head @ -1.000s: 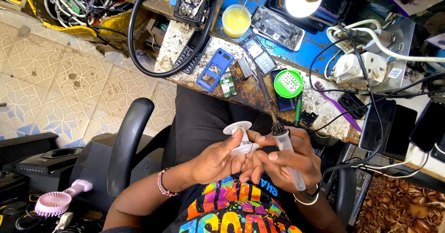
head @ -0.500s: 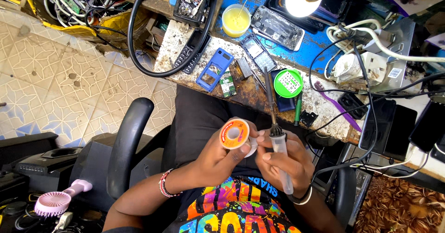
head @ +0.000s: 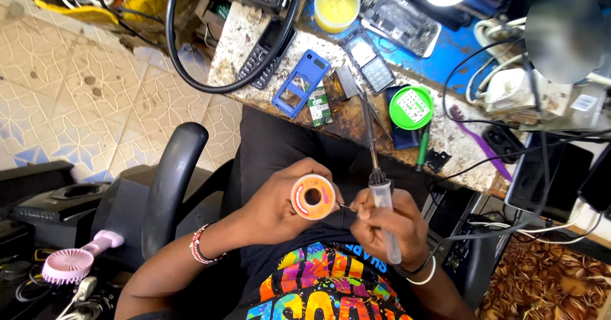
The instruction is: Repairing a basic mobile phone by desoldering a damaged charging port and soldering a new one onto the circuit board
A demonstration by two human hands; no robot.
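From the head view, we hold a solder spool (head: 312, 196) in our left hand (head: 280, 208), over our lap and just off the table's near edge (head: 356, 129). The left grip is closed around the spool's rim, its orange face turned up at us. Our right hand (head: 385, 221) is wrapped around the soldering iron (head: 380, 189), whose shaft points up toward the table, while its fingertips (head: 359, 210) pinch the thin wire end coming off the spool.

We judge the spool light and rigid, best held by the flanges or with a finger through the centre hole, as the smooth plastic could turn in the hand. The wire looks soft and easy to kink, so it wants a gentle pinch close to the free end. The iron is stiff; only its pale handle is safe to take, never the metal end.

On the table, near its edge, lie a green round tin (head: 411, 106), a blue phone frame (head: 299, 81) and a small circuit board (head: 319, 105).
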